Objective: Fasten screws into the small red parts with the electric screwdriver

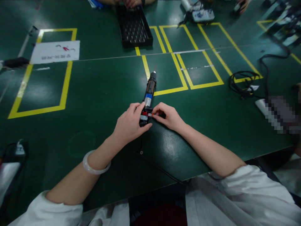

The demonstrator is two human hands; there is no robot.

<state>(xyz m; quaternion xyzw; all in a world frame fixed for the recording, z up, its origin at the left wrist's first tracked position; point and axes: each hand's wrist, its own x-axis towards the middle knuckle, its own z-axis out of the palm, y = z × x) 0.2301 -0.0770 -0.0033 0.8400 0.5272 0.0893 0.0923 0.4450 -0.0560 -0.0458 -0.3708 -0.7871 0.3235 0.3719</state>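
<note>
A black electric screwdriver (150, 89) with a blue and silver band lies on the green table (98, 94), its bit pointing away from me. My left hand (130, 123) is closed around the tool's near end. My right hand (168, 116) pinches a small red part at the same end, fingertips pressed together. A thin black cord (160, 168) runs from the tool toward me across the table.
Yellow tape boxes (183, 62) mark the table. A black tray (134, 28) stands at the far middle, a white paper sheet (55, 51) at far left. A coiled black cable (244, 82) lies right. Another person's hands (131, 3) show at the far edge.
</note>
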